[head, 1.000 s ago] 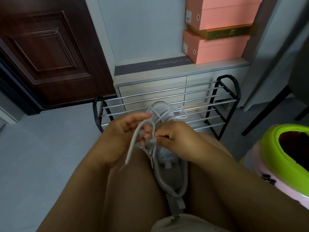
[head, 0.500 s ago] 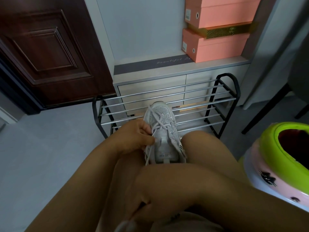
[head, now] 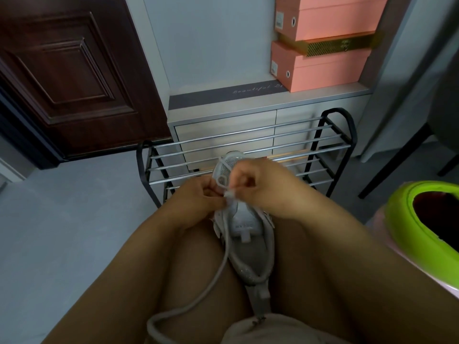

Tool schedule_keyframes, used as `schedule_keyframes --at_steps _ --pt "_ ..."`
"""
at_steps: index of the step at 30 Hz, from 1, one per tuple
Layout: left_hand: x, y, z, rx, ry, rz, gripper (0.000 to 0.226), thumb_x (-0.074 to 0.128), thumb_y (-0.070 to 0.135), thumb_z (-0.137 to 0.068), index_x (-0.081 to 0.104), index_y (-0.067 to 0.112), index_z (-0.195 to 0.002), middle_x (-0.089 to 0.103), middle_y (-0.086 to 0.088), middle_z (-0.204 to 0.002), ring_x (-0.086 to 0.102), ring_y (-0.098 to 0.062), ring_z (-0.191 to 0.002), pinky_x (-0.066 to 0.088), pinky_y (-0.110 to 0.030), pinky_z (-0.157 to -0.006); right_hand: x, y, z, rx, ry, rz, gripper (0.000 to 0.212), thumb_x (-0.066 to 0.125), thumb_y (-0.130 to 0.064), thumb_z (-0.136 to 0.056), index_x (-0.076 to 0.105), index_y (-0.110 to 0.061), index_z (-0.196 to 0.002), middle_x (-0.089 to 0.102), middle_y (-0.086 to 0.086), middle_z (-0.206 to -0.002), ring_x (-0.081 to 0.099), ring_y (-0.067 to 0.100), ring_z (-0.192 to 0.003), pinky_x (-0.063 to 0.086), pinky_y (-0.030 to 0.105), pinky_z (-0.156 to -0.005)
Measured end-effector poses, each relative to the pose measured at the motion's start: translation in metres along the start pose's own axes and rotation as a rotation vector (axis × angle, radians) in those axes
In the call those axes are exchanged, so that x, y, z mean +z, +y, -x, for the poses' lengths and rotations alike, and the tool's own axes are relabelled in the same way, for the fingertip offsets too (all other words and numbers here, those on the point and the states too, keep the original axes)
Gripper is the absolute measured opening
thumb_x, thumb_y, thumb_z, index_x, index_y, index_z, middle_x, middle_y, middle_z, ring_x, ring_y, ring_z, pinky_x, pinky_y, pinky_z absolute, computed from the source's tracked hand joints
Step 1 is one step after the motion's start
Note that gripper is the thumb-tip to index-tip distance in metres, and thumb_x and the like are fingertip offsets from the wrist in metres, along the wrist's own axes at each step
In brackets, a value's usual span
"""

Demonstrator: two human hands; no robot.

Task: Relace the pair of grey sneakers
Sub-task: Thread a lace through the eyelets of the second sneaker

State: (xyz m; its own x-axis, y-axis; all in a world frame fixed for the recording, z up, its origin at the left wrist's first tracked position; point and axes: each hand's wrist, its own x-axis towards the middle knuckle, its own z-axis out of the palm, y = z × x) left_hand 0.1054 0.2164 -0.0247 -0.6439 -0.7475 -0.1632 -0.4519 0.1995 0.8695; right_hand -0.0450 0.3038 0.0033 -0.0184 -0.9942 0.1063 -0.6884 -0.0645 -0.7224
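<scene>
A pale grey sneaker (head: 242,220) of perforated mesh cloth carries a matt woven grey lace (head: 218,266). Behind it stand a shoe rack of shiny chrome metal rods (head: 238,142), a glossy dark wooden door (head: 74,75) and matt pink cardboard boxes (head: 323,68).

At upper left we see a dark brown panelled door (head: 69,78) above a pale grey floor (head: 62,219). At centre, a black-framed shoe rack (head: 248,145) with chrome bars fronts a grey drawer cabinet (head: 223,125). Upper right, we find stacked pink shoeboxes (head: 323,68) on its top; a green-rimmed bin (head: 409,219) sits at right.
</scene>
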Motion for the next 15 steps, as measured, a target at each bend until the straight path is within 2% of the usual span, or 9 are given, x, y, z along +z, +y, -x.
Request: schedule_keyframes --at_steps 1,2,4,7,9,11,13,15 --pt "0.003 0.000 0.001 -0.012 0.015 0.061 0.015 0.070 0.002 -0.080 0.064 0.004 -0.093 0.066 -0.003 -0.072 0.062 -0.005 -0.057 0.049 -0.013 -0.053 -0.002 0.009 -0.003 0.049 0.100 0.038 0.013 0.071 -0.024 -0.078 0.059 -0.031 -0.079 0.054 -0.013 -0.066 0.051 -0.006 -0.057 0.036 0.012 -0.052" --pt "0.006 0.000 0.001 -0.016 0.028 0.107 0.018 0.070 0.000 -0.079 0.064 0.006 -0.095 0.067 -0.003 -0.073 0.063 -0.005 -0.057 0.050 -0.014 -0.053 -0.003 0.014 -0.005 0.093 0.122 0.113 0.015 0.071 -0.023 -0.077 0.059 -0.029 -0.083 0.051 -0.014 -0.066 0.048 -0.003 -0.058 0.033 0.015 -0.052" --pt "0.011 0.000 0.001 0.003 0.041 0.146 0.022 0.068 -0.004 -0.079 0.064 0.010 -0.095 0.067 -0.002 -0.074 0.062 -0.003 -0.058 0.050 -0.014 -0.053 0.001 0.022 -0.010 0.129 0.060 0.229 0.016 0.072 -0.022 -0.077 0.061 -0.026 -0.088 0.048 -0.014 -0.070 0.046 0.002 -0.064 0.032 0.017 -0.054" --pt "0.011 0.000 0.001 -0.007 0.066 0.120 0.018 0.069 -0.001 -0.078 0.060 0.008 -0.091 0.060 -0.001 -0.071 0.055 0.001 -0.052 0.046 -0.013 -0.049 0.006 0.028 -0.013 0.080 -0.047 0.221 0.007 0.069 -0.015 -0.078 0.065 -0.020 -0.080 0.055 -0.008 -0.077 0.052 0.009 -0.072 0.040 0.022 -0.061" --pt "0.010 -0.002 0.001 -0.050 0.061 0.120 0.023 0.072 0.005 -0.078 0.058 0.008 -0.095 0.057 -0.002 -0.071 0.052 0.000 -0.049 0.044 -0.014 -0.047 -0.002 0.031 -0.015 0.127 -0.067 0.039 0.007 0.064 -0.006 -0.078 0.065 -0.012 -0.076 0.057 0.000 -0.074 0.053 0.012 -0.067 0.041 0.025 -0.061" --pt "0.010 -0.003 0.001 -0.076 0.062 0.126 0.032 0.076 0.010 -0.076 0.055 0.009 -0.099 0.056 -0.002 -0.071 0.051 -0.003 -0.050 0.043 -0.017 -0.046 -0.006 0.035 -0.015 0.234 0.000 -0.279 0.011 0.060 -0.002 -0.074 0.060 -0.011 -0.067 0.053 0.005 -0.066 0.050 0.010 -0.058 0.037 0.024 -0.056" --pt "0.012 -0.003 0.002 -0.054 0.083 0.084 0.033 0.079 0.013 -0.073 0.054 0.013 -0.095 0.056 -0.001 -0.073 0.051 -0.006 -0.055 0.044 -0.020 -0.050 -0.005 0.038 -0.015 0.277 0.086 -0.521 0.008 0.058 -0.005 -0.063 0.055 -0.012 -0.060 0.052 0.006 -0.062 0.045 0.007 -0.050 0.034 0.020 -0.050" --pt "0.014 -0.003 0.004 0.006 0.110 0.006 0.028 0.078 0.013 -0.073 0.054 0.017 -0.087 0.056 0.000 -0.074 0.051 -0.009 -0.061 0.045 -0.023 -0.056 -0.002 0.040 -0.015 0.279 0.117 -0.638 0.012 0.058 -0.005 -0.063 0.055 -0.015 -0.056 0.057 0.003 -0.056 0.042 0.009 -0.050 0.032 0.020 -0.048"
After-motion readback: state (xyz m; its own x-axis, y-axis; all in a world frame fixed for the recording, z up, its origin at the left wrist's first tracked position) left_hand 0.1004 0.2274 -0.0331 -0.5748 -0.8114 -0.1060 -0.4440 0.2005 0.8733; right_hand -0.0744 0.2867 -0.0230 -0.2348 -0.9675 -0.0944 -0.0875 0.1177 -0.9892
